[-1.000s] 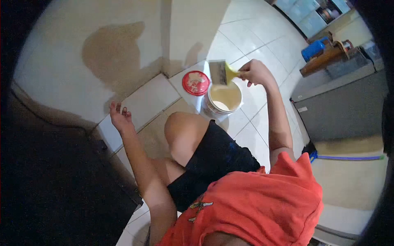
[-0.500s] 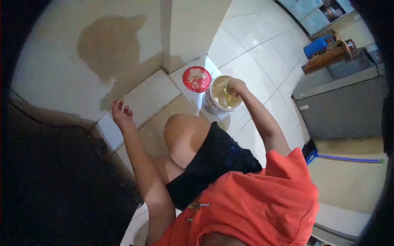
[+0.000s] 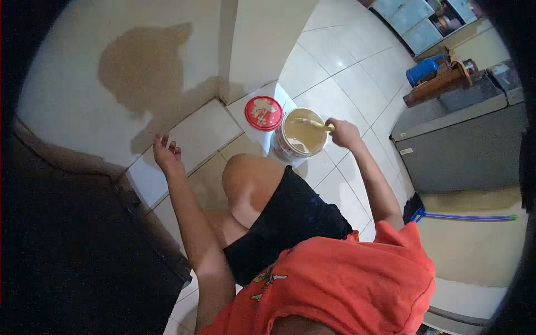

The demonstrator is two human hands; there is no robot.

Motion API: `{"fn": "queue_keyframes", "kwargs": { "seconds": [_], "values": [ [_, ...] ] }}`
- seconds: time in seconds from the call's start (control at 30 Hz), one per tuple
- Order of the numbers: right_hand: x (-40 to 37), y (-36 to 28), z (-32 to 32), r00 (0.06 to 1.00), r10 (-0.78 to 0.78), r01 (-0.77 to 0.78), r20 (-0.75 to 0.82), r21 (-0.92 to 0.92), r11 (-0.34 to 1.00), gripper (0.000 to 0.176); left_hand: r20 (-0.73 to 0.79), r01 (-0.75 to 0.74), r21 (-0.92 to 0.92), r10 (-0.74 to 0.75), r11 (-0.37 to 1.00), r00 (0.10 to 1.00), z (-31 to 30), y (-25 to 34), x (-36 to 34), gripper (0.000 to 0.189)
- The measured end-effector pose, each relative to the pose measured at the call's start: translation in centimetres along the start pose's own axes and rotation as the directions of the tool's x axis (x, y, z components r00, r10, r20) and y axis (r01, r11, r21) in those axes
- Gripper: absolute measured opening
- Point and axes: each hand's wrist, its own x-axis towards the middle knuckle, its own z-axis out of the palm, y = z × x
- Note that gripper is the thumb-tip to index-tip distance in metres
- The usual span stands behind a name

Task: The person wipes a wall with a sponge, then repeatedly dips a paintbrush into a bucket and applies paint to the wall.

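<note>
Paintbrush (image 3: 315,124) in grip of right hand (image 3: 344,134), over bucket (image 3: 283,149) rim; lid (image 3: 264,113) beside; left hand (image 3: 168,156) loose, well apart.

Bucket (image 3: 285,149): plastic in appearance, smooth-walled. Lid (image 3: 264,113): apparently plastic, surface blotched. Brush handle (image 3: 322,126): smooth; material not determinable. Floor tiles (image 3: 343,84): smooth, glossy, reflecting light. Wall (image 3: 72,78): matt. Shirt (image 3: 357,279) and shorts (image 3: 296,223): matt cloth, creased.

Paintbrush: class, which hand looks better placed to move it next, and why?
Probably the right hand: it holds the paintbrush at the mouth of the bucket, while the left hand is empty and farther from the bucket.
</note>
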Motion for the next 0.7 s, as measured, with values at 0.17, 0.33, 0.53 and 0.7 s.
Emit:
{"fn": "queue_keyframes", "kwargs": {
  "seconds": [0.17,0.33,0.53,0.7],
  "values": [
    [-6.5,0.8,4.2,0.965,-0.106,0.092,-0.241,-0.07,0.993,0.046,0.021,0.033,-0.013,-0.033,0.999,0.999,0.8,-0.2,-0.2,0.036],
    [-9.0,1.2,7.2,0.946,-0.119,0.088,-0.303,-0.113,0.99,0.053,0.078,-0.016,-0.01,0.017,1.0,0.997,0.6,-0.6,-0.2,0.035],
    [-9.8,1.5,7.7,0.929,-0.053,0.059,-0.365,0.004,0.998,0.045,0.07,-0.025,-0.04,0.027,0.999,0.997,0.4,-0.2,-0.4,0.034],
    [-8.0,2.4,9.9,0.909,0.26,-0.043,-0.327,0.546,0.837,0.028,0.132,-0.061,-0.022,0.064,0.998,0.989,-0.6,0.0,-0.1,0.03]
  ]
}}
